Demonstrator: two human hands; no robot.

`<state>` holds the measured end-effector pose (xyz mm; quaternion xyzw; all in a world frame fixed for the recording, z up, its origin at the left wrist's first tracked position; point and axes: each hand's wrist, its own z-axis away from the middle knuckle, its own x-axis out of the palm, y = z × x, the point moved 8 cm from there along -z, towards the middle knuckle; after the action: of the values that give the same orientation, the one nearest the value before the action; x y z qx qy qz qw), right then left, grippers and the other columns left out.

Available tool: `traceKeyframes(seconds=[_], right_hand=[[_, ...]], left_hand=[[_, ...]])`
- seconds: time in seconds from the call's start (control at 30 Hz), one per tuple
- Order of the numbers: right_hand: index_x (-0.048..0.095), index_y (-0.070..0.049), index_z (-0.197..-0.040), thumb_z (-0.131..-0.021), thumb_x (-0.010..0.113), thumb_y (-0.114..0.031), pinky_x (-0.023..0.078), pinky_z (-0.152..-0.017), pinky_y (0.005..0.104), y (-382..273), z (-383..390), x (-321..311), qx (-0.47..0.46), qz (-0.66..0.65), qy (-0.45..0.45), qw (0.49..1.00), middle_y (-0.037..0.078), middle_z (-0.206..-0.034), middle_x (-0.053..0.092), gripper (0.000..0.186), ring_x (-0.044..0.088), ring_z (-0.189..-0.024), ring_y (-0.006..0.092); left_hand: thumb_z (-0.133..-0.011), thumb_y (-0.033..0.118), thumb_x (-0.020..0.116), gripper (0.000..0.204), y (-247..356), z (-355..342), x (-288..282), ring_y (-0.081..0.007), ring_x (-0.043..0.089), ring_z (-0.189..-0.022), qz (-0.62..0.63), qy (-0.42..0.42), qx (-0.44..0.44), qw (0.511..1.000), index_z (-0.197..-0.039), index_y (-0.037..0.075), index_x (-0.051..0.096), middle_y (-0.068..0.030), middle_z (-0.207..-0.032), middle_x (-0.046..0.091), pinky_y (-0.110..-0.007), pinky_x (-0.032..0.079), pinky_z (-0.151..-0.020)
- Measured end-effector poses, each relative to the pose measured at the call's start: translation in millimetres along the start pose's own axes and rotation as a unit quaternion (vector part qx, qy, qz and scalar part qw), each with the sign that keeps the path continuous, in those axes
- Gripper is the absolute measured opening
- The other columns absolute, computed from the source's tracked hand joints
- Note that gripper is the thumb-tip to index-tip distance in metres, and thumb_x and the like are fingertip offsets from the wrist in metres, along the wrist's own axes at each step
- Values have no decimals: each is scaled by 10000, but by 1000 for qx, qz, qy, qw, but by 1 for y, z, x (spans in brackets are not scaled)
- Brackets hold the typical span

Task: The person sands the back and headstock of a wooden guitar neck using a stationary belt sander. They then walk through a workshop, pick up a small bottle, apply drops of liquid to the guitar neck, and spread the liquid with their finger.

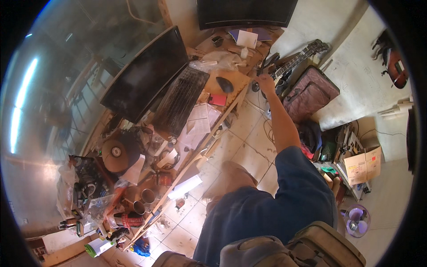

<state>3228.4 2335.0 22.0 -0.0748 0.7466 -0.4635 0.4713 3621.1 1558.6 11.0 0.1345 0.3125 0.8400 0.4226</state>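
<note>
My right arm reaches far forward past the desk's right edge. At its end my right hand point(266, 83) is closed in a fist-like grip, on or against a dark curved thing point(269, 62) whose kind I cannot make out. An electric guitar point(289, 66) leans just right of the hand, its neck and headstock pointing up to the right. A brown padded bag point(311, 92) stands below the guitar. I cannot make out my left hand; only a blurred patch of bare skin shows in front of my dark blue clothing.
Left, a cluttered desk point(235, 80) carries a monitor point(147, 73), a dusty keyboard point(181, 100), a mouse point(224, 84), papers, a cap point(119, 153) and mugs point(148, 196). A screen point(247, 13) stands at the back. Cables lie on the tiles. Right are a cardboard box point(364, 164) and a purple fan point(357, 221).
</note>
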Motion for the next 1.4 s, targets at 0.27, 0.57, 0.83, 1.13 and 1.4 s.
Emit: traceKeyframes(seconds=[0.27, 0.57, 0.83, 1.13, 1.4], right_hand=[[686, 9, -1233, -816, 771, -373, 495, -1009, 450, -10, -151, 83, -43, 29, -65, 997, 239, -1246, 682, 573, 645, -1170, 374], [604, -16, -1343, -879, 706, -233, 415, -1045, 438, -7, -258, 148, -247, 55, -98, 962, 209, -1242, 623, 523, 555, -1185, 352], [562, -11, -1351, -877, 707, -221, 412, -950, 385, -118, -169, 221, -247, -27, -159, 956, 167, -1148, 598, 539, 534, -1068, 287], [514, -6, -1360, -874, 709, -208, 409, -844, 326, -311, 57, 138, -320, -282, -287, 857, 119, -1042, 569, 561, 511, -937, 214], [472, -1, -1367, -871, 711, -196, 407, -749, 273, -408, 348, 110, -217, -446, -595, 632, 77, -948, 544, 585, 490, -821, 150]], left_hand=[[-997, 599, 563, 551, -15, 38, 24, -131, 477, -534, 66, 139, 1, 988, -804, 84, 575, -7, -636, 463, -321, 484, -521], [-1000, 597, 557, 552, -145, 224, -21, -128, 479, -551, 213, 325, -4, 921, -816, 77, 583, -6, -652, 466, -322, 488, -533], [-1002, 596, 552, 554, -231, 299, 18, -125, 481, -566, 302, 399, -19, 866, -826, 72, 590, -4, -666, 469, -324, 490, -545], [-984, 616, 577, 579, -318, 303, -39, -132, 514, -574, 358, 439, -29, 823, -857, 51, 593, -13, -707, 505, -332, 507, -548], [-923, 642, 664, 613, -374, 298, -122, -166, 579, -492, 422, 425, -11, 801, -820, 41, 594, -52, -606, 557, -297, 524, -477]])
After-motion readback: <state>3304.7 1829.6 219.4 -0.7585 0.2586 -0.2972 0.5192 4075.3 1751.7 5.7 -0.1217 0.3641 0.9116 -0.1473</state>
